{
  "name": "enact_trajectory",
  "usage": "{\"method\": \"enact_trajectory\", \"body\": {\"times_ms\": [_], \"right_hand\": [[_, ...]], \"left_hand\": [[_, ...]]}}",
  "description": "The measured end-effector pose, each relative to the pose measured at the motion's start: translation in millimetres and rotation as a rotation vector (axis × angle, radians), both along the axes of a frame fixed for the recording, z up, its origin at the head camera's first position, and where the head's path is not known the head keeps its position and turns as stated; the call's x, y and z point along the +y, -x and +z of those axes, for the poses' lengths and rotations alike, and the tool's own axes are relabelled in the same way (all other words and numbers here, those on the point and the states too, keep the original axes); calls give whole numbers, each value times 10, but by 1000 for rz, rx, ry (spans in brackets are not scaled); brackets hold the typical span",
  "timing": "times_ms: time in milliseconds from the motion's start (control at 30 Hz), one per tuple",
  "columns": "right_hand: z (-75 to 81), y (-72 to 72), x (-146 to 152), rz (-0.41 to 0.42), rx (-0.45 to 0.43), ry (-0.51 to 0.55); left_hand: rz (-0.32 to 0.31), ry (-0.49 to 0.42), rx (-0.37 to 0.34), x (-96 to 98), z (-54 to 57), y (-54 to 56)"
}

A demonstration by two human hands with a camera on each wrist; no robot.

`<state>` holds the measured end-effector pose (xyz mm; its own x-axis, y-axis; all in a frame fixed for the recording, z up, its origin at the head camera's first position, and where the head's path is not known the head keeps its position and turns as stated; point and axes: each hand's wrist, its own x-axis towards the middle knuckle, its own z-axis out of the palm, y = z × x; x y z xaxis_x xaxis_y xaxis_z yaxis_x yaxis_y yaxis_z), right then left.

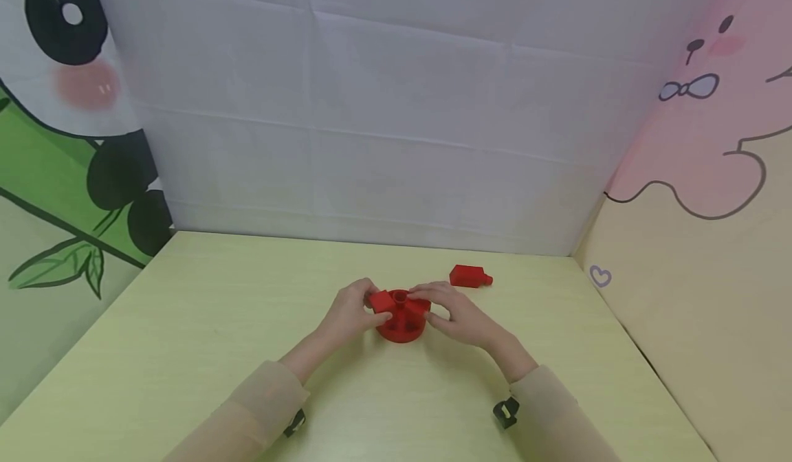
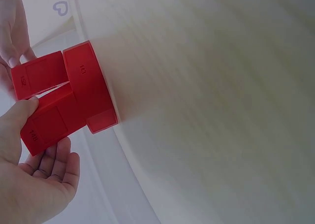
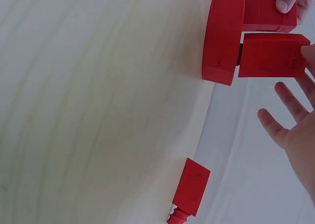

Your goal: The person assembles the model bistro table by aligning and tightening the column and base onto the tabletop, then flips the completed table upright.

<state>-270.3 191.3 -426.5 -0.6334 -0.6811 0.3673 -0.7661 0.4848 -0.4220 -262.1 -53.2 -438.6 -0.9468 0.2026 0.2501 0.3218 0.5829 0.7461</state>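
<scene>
Round red base (image 1: 401, 333) sits on the pale wood-look table (image 1: 185, 352), in front of the person, between the hands. A hollow red tube (image 1: 400, 298) stands at its middle; openings around it are dark, contents not readable. Two red blocks rise side by side from the base. Left hand (image 1: 349, 313) pinches the left block (image 2: 51, 125), thumb on the near face, fingers curled behind; their tips are partly out of sight. Right hand (image 1: 464, 317) holds the upper end of the right block (image 3: 270, 55) between thumb and index, remaining fingers spread loosely; the index is mostly hidden behind the block, and the right wrist view cuts the hand at its edge. A narrow neck shows between right block and base; the left block's lower end is hidden by the rim. Raised numerals mark the pieces, several too faint to read surely. Loose red block (image 1: 468, 276) lies on its side beyond the right hand, well apart from the base; its ribbed end is clipped in the right wrist view. Beige sleeves (image 1: 559, 407) run off the bottom edge. White backdrop (image 1: 402, 118) behind, creased.
</scene>
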Motion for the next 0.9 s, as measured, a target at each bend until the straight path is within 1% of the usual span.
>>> {"method": "enact_trajectory", "body": {"times_ms": [133, 267, 333, 467, 667, 800, 900], "right_hand": [[-21, 11, -65, -94, 21, 0], [-47, 27, -167, -200, 45, 5], [-49, 26, -216, -251, 42, 10], [-38, 13, -286, -339, 7, 30], [-20, 34, -351, -468, -95, 33], [-19, 66, -378, -508, -139, 26], [-20, 74, -383, -510, -148, 33]], "left_hand": [[-6, -2, 11, -4, 0, -2], [-4, 8, 4, -6, 6, -6], [-4, 7, -2, -5, 8, -9], [-1, 1, -10, -2, 14, -11], [-4, 13, -11, -3, 15, -2], [-4, 12, -18, 1, 17, 0], [0, 7, -23, 2, 19, -2]]}}
